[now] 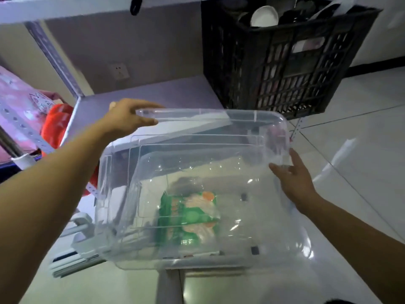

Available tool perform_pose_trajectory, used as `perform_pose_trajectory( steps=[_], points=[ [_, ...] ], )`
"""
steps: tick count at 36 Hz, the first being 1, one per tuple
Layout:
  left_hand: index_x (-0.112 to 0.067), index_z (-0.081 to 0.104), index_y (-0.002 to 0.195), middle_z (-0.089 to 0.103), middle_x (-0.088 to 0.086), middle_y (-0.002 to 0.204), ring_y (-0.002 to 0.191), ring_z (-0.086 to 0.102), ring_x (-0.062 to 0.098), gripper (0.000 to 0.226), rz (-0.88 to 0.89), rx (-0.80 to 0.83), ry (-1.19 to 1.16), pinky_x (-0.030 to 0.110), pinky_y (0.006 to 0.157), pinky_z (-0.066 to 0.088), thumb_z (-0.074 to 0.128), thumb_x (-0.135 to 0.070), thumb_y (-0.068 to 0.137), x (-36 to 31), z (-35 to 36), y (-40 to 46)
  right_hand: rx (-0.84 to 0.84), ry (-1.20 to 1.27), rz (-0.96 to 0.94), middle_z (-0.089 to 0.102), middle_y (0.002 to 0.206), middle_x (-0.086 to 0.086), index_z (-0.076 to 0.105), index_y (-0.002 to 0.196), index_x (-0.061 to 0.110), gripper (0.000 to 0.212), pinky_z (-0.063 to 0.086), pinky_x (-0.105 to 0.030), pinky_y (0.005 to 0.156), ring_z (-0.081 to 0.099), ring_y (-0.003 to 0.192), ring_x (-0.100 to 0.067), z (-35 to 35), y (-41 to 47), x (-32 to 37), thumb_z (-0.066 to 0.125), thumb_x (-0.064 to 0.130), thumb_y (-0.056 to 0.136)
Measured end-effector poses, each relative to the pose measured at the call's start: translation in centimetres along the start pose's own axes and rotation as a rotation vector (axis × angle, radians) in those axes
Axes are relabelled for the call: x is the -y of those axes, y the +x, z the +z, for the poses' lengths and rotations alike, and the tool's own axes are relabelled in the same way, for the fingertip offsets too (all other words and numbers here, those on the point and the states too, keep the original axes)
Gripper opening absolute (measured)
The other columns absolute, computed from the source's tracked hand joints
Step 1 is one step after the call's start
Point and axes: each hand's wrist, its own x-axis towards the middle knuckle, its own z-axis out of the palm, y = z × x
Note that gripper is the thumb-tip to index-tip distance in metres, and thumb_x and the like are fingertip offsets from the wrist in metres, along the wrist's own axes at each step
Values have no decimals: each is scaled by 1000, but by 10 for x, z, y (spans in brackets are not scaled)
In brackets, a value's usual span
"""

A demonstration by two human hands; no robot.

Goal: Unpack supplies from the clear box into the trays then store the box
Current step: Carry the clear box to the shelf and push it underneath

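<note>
Clear box point(197, 194) held up, black crate point(280, 69) on shelf point(153, 95) beyond

Black slatted crate point(282, 69) holding white bowl point(264, 16), grey shelf point(140, 99), wall socket point(119, 71), red cloth point(55, 126), white tiled floor point(361, 132)

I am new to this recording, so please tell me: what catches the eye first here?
The big clear box fills the middle, held in the air between the left hand on its far rim and the right hand at its side. Behind it, top right, a black crate sits on the shelf.
</note>
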Motion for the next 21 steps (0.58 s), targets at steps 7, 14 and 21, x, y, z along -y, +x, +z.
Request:
perform_pose_trajectory(
  steps=[7, 14, 21],
  points=[
    [-25, 58, 137, 57, 4, 142, 135, 48, 25, 51, -85, -54, -4, 36, 115, 32, 74, -21, 88, 38, 11, -19, -40, -174, -26, 69, 96, 8, 46, 134, 51, 51, 61, -45, 72, 72, 69, -21, -5, 9, 30, 67, 48, 88],
    [-33, 20, 156, 14, 13, 164, 148, 18, 37, 82, -404, 207, 242, 50, 119, 22, 65, -48, 90, 74, 92, -101, 106, -756, -107, 40, 155, -9, 31, 152, 32, 66, 37, -50, 108, 42, 136, -35, -8, 0, 8, 56, 51, 94],
    [-31, 33, 153, 33, 4, 159, 144, 33, 26, 52, -425, 107, -208, 37, 115, 24, 46, -36, 103, 88, 132, -167, 292, -1117, -235, 0, 167, 7, -2, 153, 47, 74, 12, -58, 119, -7, 152, -26, 9, -40, -37, 2, 77, 86]
  ],
)
